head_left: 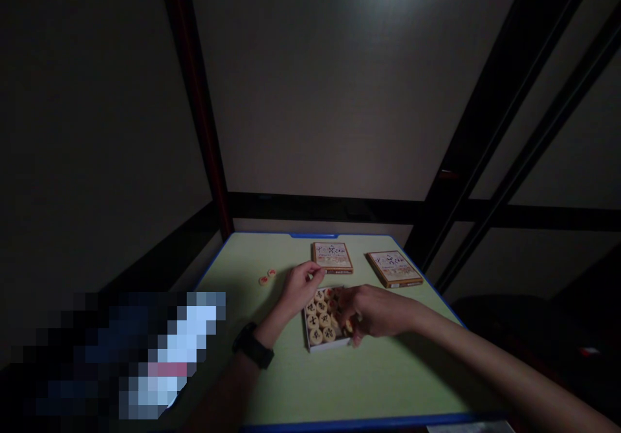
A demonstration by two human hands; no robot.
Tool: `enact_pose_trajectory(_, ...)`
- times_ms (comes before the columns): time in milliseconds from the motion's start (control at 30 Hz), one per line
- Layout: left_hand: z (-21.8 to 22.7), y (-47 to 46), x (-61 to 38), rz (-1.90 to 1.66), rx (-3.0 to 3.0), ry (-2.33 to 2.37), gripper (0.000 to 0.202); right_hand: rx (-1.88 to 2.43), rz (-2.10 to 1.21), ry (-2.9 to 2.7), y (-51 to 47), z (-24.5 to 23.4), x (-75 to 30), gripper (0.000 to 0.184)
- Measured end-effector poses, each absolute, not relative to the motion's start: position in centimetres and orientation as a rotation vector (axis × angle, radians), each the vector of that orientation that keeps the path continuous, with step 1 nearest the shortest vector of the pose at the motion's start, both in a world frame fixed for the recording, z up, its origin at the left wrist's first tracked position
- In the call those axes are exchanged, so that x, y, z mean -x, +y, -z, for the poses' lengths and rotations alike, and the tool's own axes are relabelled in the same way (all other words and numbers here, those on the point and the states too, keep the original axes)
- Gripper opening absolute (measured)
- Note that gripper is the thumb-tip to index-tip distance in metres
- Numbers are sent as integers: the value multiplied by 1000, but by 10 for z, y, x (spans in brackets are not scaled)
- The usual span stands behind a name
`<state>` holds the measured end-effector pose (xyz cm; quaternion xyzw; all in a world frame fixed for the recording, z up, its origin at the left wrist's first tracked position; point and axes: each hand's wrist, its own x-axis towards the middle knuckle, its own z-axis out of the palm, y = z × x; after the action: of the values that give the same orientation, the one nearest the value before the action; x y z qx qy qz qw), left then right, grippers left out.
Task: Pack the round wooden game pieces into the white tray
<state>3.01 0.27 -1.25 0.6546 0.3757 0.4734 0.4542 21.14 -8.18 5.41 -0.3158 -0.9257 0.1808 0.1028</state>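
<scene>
A small white tray (326,347) of round pale game pieces (320,320) with dark marks lies in the middle of a green table (339,381). My left hand (301,285), a black watch on its wrist, rests at the tray's far left corner with fingers curled together. My right hand (373,313) covers the tray's right side, fingers bent down onto the pieces; what they pinch is hidden.
Two flat printed boxes lie behind the tray, one (332,257) in the middle and one (393,268) to the right. Two loose round pieces (267,277) sit at the left. The table has a blue edge (369,422). Dark frame bars and a pale wall stand behind.
</scene>
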Motion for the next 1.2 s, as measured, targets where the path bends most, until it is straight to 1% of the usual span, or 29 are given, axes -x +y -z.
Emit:
enact_pose_trajectory(200, 15, 3, -30, -1163, -1652, 945, 8, 948, -568, -2751, -81, -54, -212, 23)
enact_pose_trajectory(333, 20, 5, -30, -1148, -1733, 970, 11, 978, -578, -2786, -79, -51, -212, 24)
enact_pose_trajectory(533, 21, 5, -27, -1078, -1956, 1103, 16, 1068, -693, -2857, -75, -48, -214, 18)
enact_pose_trajectory(600, 18, 3, -26, -1056, -2002, 1131, 18, 1083, -682, -2882, -75, -49, -214, 17)
enact_pose_trajectory(833, 5, -5, -22, -930, -2214, 1297, 20, 1063, -637, -2918, -77, -52, -212, 7)
enact_pose_trajectory(1000, 3, -8, -21, -826, -2334, 1331, 20, 1101, -674, -2903, -77, -49, -212, 11)
enact_pose_trajectory(1200, 3, -8, -21, -827, -2333, 1326, 21, 1160, -645, -2898, -80, -50, -212, 14)
